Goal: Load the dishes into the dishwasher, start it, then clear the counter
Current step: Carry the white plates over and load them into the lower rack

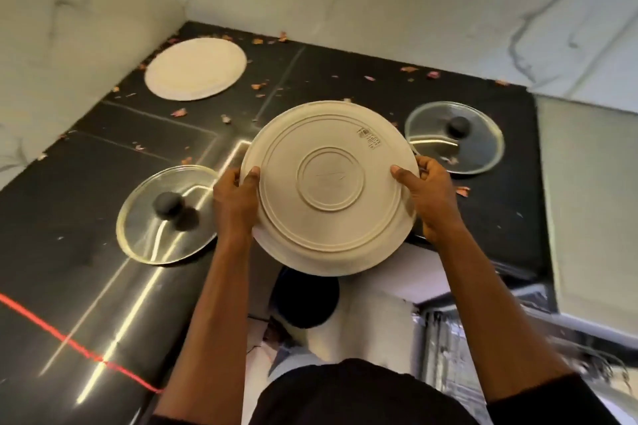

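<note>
I hold a large cream plate (329, 188) with its underside turned towards me, above the front edge of the black counter (86, 286). My left hand (234, 203) grips its left rim and my right hand (429, 197) grips its right rim, thumbs on the underside. A second cream plate (195, 68) lies flat at the back left of the counter. One glass lid with a black knob (165, 214) lies left of my hands, another glass lid (455, 136) to the right.
Dried petals and crumbs are scattered over the counter. Marble walls enclose the corner at the back and left. An open dishwasher (483, 338) with its rack shows at the lower right, below the counter edge. A red line crosses the counter at lower left.
</note>
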